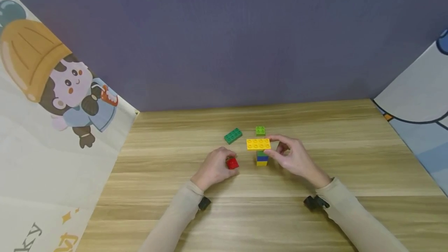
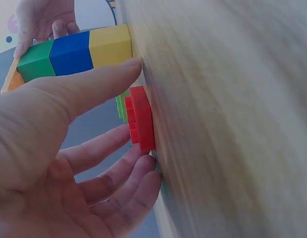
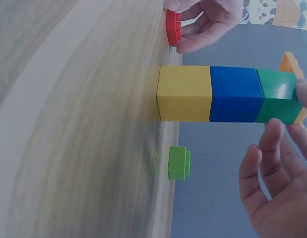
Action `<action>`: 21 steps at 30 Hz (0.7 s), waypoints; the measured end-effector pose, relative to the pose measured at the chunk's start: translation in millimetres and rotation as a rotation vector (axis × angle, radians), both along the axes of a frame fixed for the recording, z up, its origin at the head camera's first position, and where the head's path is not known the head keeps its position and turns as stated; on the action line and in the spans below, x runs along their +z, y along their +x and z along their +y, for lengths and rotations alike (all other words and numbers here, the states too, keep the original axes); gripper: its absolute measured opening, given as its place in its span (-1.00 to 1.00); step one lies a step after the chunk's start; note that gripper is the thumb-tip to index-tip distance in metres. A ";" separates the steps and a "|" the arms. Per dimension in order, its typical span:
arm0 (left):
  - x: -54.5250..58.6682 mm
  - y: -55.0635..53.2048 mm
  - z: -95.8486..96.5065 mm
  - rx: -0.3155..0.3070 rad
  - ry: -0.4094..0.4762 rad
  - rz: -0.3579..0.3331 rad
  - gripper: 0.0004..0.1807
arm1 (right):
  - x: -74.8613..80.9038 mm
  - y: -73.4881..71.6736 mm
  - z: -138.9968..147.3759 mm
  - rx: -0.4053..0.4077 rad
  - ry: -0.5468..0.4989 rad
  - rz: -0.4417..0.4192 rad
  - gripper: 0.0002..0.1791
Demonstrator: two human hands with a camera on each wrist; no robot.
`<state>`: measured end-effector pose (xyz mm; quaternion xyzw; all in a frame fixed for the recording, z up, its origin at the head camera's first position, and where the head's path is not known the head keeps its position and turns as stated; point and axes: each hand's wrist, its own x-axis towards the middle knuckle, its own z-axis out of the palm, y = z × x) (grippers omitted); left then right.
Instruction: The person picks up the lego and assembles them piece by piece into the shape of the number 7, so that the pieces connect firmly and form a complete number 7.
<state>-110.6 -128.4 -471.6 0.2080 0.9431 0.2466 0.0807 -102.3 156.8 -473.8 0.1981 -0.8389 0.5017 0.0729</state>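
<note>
My right hand [image 1: 292, 156] pinches the right end of a flat yellow toy brick [image 1: 258, 144] with thumb and fingertips. That brick lies across the top of an upright stack: a green block [image 3: 277, 94], a blue block [image 3: 235, 94] and, at the bottom on the table, a yellow block [image 3: 184, 94]. Left of the stack, my left hand [image 1: 215, 168] surrounds a low red brick [image 2: 143, 119] standing at the tabletop. In the left wrist view its fingertips are right at the red brick's lower end, while the thumb is apart from the other end.
A light green brick [image 1: 260, 130] stands behind the stack on the wooden table [image 1: 245, 213]. To the back left lies a dark green brick [image 1: 233, 135]. A dark blue-grey panel [image 1: 245, 42] rises behind the table, with a cartoon-printed sheet [image 1: 42, 174] along the left side.
</note>
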 end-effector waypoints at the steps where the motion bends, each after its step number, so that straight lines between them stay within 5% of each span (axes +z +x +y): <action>1: 0.4 0.0 -0.1 0.004 -0.003 -0.004 -0.45 | 0.2 -0.3 -0.4 -0.001 -0.001 0.000 -0.55; 21: -4.5 2.3 1.0 0.039 -0.039 0.035 -0.62 | -3.4 -1.0 0.6 0.002 -0.027 -0.012 -0.54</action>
